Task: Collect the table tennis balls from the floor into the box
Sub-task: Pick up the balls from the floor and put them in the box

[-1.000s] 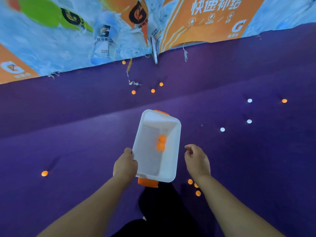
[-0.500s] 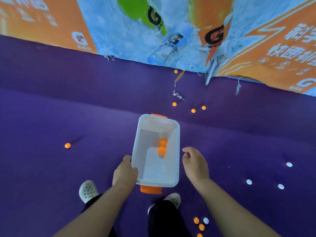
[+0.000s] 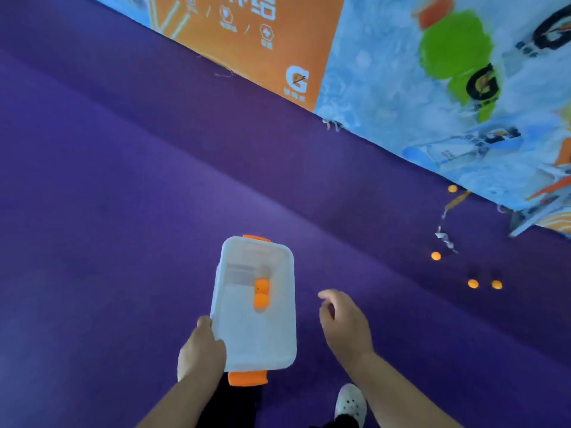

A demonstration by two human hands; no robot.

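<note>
Banner swung right, box lengthwise away, left fingers gripping it, right fingers slack

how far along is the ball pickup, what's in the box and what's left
Done: two orange balls lie in the box. In hand: the left hand grips the box's near left edge; the right hand holds nothing. Left: at least four loose balls on the purple floor at right, near the banner.
</note>
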